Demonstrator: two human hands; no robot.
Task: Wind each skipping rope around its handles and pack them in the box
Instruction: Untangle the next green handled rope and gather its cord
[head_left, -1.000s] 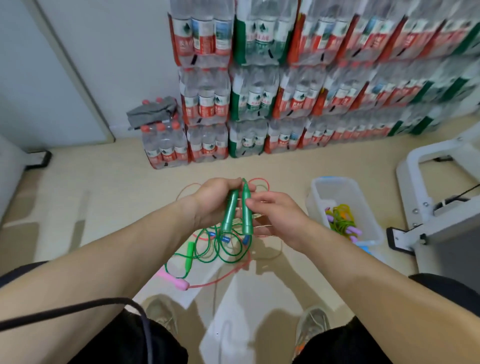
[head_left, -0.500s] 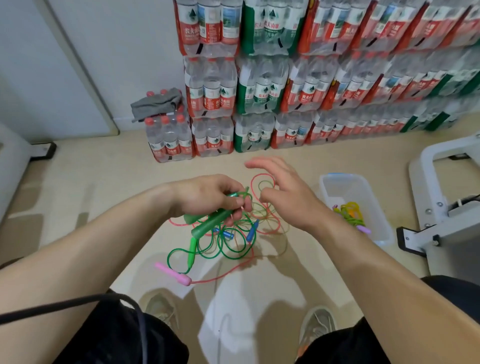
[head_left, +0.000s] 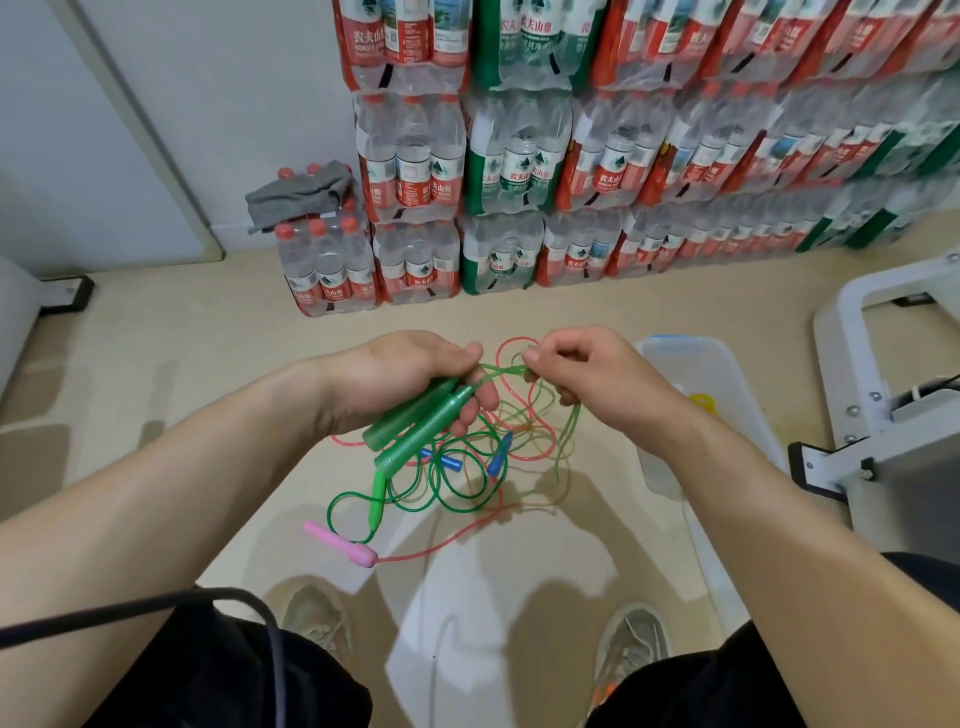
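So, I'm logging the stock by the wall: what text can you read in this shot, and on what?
"农夫山泉": red labels of the top-row bottle pack.
"农夫山泉": green-wrapped pack beside it.
"农夫山泉", written downward: middle-row bottle labels.
Smaller print on these labels, and the packs farther right: too blurred to read.
Green handles and clear plastic box: no writing visible.
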